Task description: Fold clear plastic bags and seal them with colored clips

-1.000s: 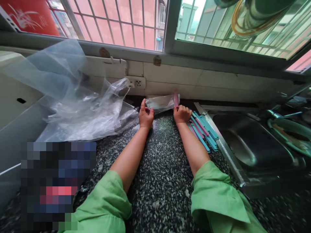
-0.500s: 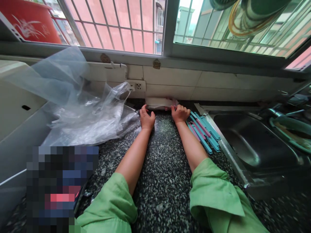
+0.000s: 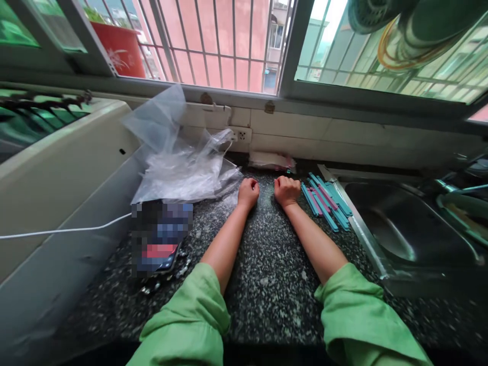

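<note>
Both of my hands rest on the speckled dark countertop [image 3: 263, 290], a short gap between them. My left hand [image 3: 248, 194] is curled into a loose fist near the edge of some clear plastic bags [image 3: 183, 175]. Closed as well, my right hand [image 3: 287, 191] lies just left of a pile of thin turquoise and pink strips [image 3: 328, 203]. I see nothing held in either fist. Behind the hands, against the tiled wall, lies a pale plastic-wrapped packet [image 3: 267, 160] with pink at its right end; neither hand touches it.
A steel sink [image 3: 381, 218] is set into the counter at the right. At the left, a pixelated phone-like object [image 3: 162, 239] lies by a white cable [image 3: 68, 233] and a big pale box-shaped unit [image 3: 76, 157]. A wall socket [image 3: 241, 135] and barred window stand behind.
My hands have come off the packet by the wall, drawn back towards me and curled into fists. The view has turned somewhat left, showing more of the pale unit.
</note>
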`<move>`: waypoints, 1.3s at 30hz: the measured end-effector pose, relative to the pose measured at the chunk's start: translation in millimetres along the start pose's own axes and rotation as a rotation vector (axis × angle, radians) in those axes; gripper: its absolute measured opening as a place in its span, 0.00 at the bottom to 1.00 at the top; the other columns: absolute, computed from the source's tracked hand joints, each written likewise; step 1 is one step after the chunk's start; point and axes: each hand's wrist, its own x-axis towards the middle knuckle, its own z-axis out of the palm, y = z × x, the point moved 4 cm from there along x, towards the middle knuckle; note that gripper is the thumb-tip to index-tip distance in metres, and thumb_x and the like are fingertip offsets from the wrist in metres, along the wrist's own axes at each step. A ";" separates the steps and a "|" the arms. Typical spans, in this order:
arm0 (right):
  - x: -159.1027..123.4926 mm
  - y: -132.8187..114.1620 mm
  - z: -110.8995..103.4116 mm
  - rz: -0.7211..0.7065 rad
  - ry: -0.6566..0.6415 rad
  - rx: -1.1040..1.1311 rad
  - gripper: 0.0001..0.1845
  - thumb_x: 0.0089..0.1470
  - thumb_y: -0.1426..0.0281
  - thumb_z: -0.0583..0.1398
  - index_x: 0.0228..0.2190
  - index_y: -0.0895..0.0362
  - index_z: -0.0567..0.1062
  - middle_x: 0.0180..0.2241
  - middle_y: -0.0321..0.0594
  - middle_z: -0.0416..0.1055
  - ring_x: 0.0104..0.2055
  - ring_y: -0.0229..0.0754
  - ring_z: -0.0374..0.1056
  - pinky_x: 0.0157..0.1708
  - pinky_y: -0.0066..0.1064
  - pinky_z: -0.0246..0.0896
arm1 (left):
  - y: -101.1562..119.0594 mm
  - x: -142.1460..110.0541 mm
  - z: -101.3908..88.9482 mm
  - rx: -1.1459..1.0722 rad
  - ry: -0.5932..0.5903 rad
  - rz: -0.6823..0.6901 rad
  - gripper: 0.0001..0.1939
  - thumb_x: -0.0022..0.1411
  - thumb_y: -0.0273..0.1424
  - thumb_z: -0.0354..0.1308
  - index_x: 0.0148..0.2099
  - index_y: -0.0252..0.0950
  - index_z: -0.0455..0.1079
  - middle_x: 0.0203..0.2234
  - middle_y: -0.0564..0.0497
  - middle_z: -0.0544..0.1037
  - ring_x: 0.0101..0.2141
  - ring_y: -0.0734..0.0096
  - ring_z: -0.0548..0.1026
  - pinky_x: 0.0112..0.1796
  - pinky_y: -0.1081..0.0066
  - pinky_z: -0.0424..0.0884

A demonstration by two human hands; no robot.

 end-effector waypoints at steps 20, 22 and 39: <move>-49.8 -72.4 -27.2 -0.242 -0.072 0.163 0.11 0.56 0.68 0.53 0.29 0.58 0.74 0.30 0.43 0.74 0.35 0.42 0.64 0.35 0.32 0.43 | 12.1 -82.8 -63.7 -0.018 -0.152 0.026 0.07 0.48 0.22 0.54 0.22 0.36 0.67 0.20 0.52 0.71 0.26 0.71 0.69 0.34 0.70 0.67; -44.0 -80.0 -29.4 -0.268 -0.084 0.186 0.11 0.55 0.68 0.53 0.29 0.58 0.74 0.30 0.43 0.74 0.35 0.42 0.63 0.36 0.32 0.43 | 14.6 -81.5 -81.7 -0.020 -0.176 0.034 0.05 0.47 0.23 0.55 0.22 0.36 0.69 0.20 0.53 0.72 0.26 0.71 0.69 0.33 0.71 0.67; 52.1 -204.9 -11.2 -0.239 -0.272 0.520 0.23 0.52 0.68 0.56 0.52 0.52 0.67 0.48 0.42 0.68 0.46 0.43 0.66 0.44 0.31 0.60 | -41.0 49.4 -267.5 0.263 0.522 -0.074 0.10 0.45 0.23 0.57 0.33 0.36 0.70 0.37 0.46 0.66 0.46 0.58 0.67 0.53 0.57 0.59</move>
